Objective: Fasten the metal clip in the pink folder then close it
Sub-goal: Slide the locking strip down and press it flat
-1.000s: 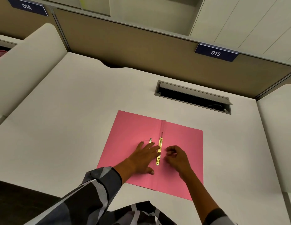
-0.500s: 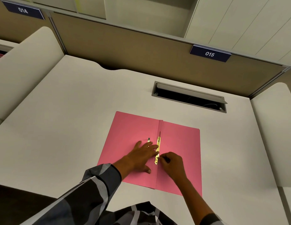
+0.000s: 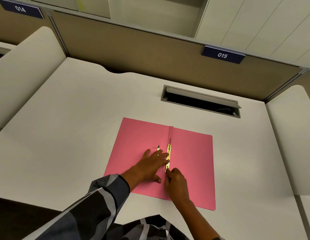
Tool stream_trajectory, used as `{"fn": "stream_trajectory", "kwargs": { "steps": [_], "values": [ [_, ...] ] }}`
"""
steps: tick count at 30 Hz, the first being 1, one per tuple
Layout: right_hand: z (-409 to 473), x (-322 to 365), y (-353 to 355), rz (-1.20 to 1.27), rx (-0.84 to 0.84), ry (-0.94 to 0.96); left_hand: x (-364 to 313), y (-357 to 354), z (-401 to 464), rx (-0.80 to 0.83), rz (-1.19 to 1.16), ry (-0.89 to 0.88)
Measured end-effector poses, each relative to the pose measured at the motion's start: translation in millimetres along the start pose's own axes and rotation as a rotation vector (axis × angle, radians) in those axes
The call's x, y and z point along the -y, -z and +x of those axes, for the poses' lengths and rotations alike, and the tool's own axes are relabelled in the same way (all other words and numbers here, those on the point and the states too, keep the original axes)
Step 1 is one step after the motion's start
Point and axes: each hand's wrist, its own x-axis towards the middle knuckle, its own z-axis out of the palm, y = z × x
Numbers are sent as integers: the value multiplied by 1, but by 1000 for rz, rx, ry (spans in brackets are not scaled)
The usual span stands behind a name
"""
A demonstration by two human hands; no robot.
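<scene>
A pink folder [image 3: 190,158] lies open and flat on the white desk [image 3: 81,127]. A gold metal clip bar [image 3: 168,153] runs along its centre fold. A small loose metal piece [image 3: 158,147] rests on the left leaf. My left hand [image 3: 149,166] lies flat on the left leaf, fingers spread, fingertips touching the bar's middle. My right hand [image 3: 176,184] is curled at the bar's near end, fingertips pinching or pressing there; the exact contact is hidden by the fingers.
A recessed cable slot [image 3: 201,101] with its lid raised sits in the desk behind the folder. Tan partition walls with number plates 014 [image 3: 21,9] and 015 [image 3: 222,55] close the back. Rounded side dividers [image 3: 289,135] flank the desk.
My right hand has slid left and nearer, from the right leaf to the bar's near end. The left hand has stayed pressing beside the bar.
</scene>
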Motion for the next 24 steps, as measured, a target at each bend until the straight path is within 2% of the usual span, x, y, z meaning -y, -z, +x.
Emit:
{"fn": "stream_trajectory", "kwargs": {
  "steps": [12,24],
  "values": [
    [8,7,-7,173,-40,-264,-2,2,-1,12,27,3],
    [-5,13,-20,214,-134,-314,-4,5,-1,18,33,9]
  ]
}}
